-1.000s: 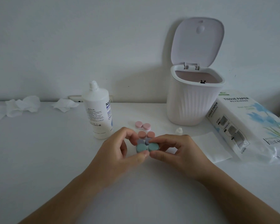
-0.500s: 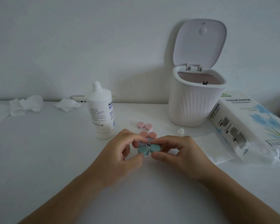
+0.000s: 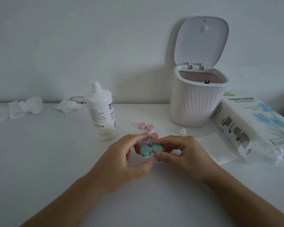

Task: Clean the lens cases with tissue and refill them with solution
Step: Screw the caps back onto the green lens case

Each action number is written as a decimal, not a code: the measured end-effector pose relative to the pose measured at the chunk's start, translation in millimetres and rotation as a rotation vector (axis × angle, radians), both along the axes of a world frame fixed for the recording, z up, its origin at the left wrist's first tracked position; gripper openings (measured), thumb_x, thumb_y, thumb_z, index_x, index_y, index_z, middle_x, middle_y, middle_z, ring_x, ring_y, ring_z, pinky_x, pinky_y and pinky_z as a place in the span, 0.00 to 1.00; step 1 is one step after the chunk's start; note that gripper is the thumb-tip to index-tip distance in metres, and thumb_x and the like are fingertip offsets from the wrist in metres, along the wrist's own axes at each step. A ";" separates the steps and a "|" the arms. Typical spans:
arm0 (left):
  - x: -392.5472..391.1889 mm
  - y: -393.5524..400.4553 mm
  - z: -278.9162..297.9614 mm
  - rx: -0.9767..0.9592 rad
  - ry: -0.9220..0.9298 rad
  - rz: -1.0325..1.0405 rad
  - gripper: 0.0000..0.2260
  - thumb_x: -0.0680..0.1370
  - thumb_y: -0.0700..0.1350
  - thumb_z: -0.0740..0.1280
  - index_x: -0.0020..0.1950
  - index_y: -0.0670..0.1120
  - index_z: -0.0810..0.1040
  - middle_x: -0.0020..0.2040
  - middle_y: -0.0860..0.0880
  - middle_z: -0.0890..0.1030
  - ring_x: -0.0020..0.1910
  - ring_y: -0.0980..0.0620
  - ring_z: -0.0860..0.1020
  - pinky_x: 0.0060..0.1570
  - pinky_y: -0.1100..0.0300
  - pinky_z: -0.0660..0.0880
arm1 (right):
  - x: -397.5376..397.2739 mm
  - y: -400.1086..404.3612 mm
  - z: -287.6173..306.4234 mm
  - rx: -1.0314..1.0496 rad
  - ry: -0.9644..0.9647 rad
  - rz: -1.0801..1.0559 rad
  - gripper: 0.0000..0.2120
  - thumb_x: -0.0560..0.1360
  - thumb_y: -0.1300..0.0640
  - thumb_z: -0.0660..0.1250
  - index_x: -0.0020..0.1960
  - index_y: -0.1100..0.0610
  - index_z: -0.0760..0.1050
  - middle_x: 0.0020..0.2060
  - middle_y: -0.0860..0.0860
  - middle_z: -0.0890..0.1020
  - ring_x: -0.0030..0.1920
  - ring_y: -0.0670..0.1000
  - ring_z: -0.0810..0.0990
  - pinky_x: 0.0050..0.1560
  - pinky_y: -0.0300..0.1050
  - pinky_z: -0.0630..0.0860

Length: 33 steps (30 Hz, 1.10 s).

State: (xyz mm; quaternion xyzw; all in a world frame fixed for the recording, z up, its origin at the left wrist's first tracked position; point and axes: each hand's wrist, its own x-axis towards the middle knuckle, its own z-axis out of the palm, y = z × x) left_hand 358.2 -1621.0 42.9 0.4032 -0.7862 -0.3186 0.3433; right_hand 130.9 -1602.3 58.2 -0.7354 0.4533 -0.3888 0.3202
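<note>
Right now your right hand (image 3: 179, 151) pinches the teal lens case (image 3: 151, 150) just above the counter (image 3: 56, 161), steadying it, while your left hand (image 3: 121, 159) curls loosely round its left cap, thumb apart, seemingly to unscrew it. The uncapped solution bottle (image 3: 102, 115) waits close behind.

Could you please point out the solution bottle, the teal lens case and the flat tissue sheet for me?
solution bottle (image 3: 100, 117): head view, on its printed white label.
teal lens case (image 3: 146, 150): head view, on its left cap.
flat tissue sheet (image 3: 215, 147): head view, on the middle of the sheet.
</note>
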 end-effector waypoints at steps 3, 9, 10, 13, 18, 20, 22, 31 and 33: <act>-2.0 -1.0 1.6 -0.031 0.039 0.060 0.12 0.71 0.58 0.75 0.51 0.59 0.78 0.39 0.60 0.76 0.29 0.58 0.66 0.30 0.69 0.63 | 0.1 1.0 1.0 0.005 -0.018 0.005 0.12 0.71 0.43 0.73 0.54 0.38 0.83 0.44 0.40 0.86 0.43 0.47 0.85 0.47 0.38 0.80; 0.5 -2.8 6.0 0.031 0.048 -0.020 0.08 0.72 0.55 0.74 0.46 0.54 0.80 0.31 0.61 0.73 0.27 0.59 0.66 0.29 0.70 0.63 | -0.3 1.6 -0.5 0.024 -0.016 0.019 0.13 0.70 0.46 0.74 0.54 0.44 0.84 0.45 0.40 0.87 0.44 0.44 0.85 0.47 0.33 0.78; 1.5 -3.6 5.8 0.066 0.059 -0.022 0.10 0.71 0.58 0.74 0.46 0.54 0.80 0.30 0.60 0.72 0.27 0.59 0.66 0.30 0.69 0.64 | 0.3 1.9 0.0 0.024 -0.015 0.026 0.12 0.70 0.46 0.74 0.54 0.44 0.84 0.45 0.40 0.87 0.44 0.44 0.85 0.47 0.32 0.78; 2.9 -5.7 6.5 0.159 0.097 -0.041 0.13 0.68 0.59 0.74 0.45 0.52 0.81 0.30 0.59 0.72 0.29 0.59 0.67 0.31 0.67 0.65 | 1.2 2.5 0.8 0.028 -0.013 0.044 0.11 0.71 0.48 0.75 0.53 0.43 0.84 0.45 0.41 0.87 0.44 0.43 0.85 0.47 0.31 0.77; 3.6 -7.4 7.3 0.195 0.075 -0.070 0.09 0.67 0.53 0.76 0.43 0.52 0.81 0.30 0.60 0.75 0.30 0.60 0.68 0.33 0.68 0.66 | -0.3 2.3 -2.9 0.034 0.008 0.045 0.10 0.72 0.55 0.77 0.52 0.47 0.85 0.43 0.42 0.87 0.43 0.43 0.84 0.47 0.31 0.76; 4.0 -7.0 7.2 0.167 0.066 -0.068 0.07 0.69 0.51 0.76 0.43 0.52 0.82 0.30 0.62 0.75 0.29 0.60 0.68 0.33 0.71 0.65 | 0.0 1.2 -4.3 0.038 0.009 0.044 0.10 0.72 0.56 0.77 0.52 0.47 0.85 0.43 0.42 0.87 0.43 0.43 0.85 0.47 0.33 0.77; 3.2 -4.3 7.0 0.127 0.068 -0.057 0.06 0.70 0.50 0.75 0.45 0.53 0.82 0.32 0.63 0.76 0.28 0.60 0.69 0.33 0.72 0.65 | -1.2 -0.3 -5.2 0.035 -0.005 0.037 0.10 0.72 0.54 0.77 0.52 0.47 0.85 0.43 0.42 0.87 0.43 0.43 0.85 0.47 0.32 0.77; 12.8 -5.7 12.4 -0.021 0.050 -0.062 0.07 0.71 0.50 0.76 0.47 0.55 0.82 0.45 0.54 0.79 0.32 0.56 0.71 0.34 0.66 0.68 | 0.0 -4.0 -3.6 -0.094 0.073 -0.008 0.17 0.70 0.43 0.74 0.59 0.36 0.80 0.46 0.38 0.86 0.46 0.44 0.84 0.47 0.40 0.76; 26.9 -8.4 14.4 -0.057 0.023 -0.014 0.08 0.70 0.53 0.76 0.47 0.56 0.82 0.45 0.54 0.78 0.32 0.56 0.69 0.34 0.67 0.67 | -5.6 -6.9 -4.7 -0.135 0.068 -0.057 0.17 0.70 0.45 0.75 0.59 0.38 0.81 0.43 0.41 0.85 0.43 0.47 0.82 0.44 0.42 0.76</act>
